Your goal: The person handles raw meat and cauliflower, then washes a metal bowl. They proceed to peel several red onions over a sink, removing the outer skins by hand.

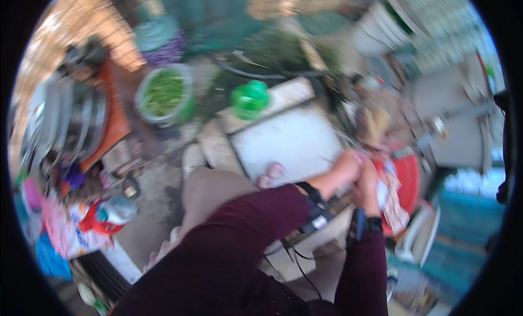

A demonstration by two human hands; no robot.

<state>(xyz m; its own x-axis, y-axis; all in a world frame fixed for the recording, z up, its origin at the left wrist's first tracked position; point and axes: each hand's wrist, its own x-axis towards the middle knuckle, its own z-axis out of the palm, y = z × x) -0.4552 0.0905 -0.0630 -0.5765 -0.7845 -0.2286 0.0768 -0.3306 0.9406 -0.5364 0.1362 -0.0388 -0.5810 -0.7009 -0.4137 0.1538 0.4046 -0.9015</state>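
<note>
Blurred by motion, my left hand (347, 169) and my right hand (369, 181) meet at the right end of a pale slab (286, 142). A bit of pink shows at their fingertips; what it is cannot be made out. Two small pinkish-purple round pieces, perhaps onions (275, 170), lie near the slab's lower edge. Behind the slab stands a green translucent plastic container (250, 99). Just right of my hands is a red basin (408, 185) with a pale pink cloth (395, 205) over its edge.
A tub of chopped greens (164, 93) stands beyond the slab to the left. Metal plates (65, 116) fill a rack at far left, above a detergent jug (118, 212). White buckets (382, 28) stand at upper right. A black cable (304, 271) hangs near my lap.
</note>
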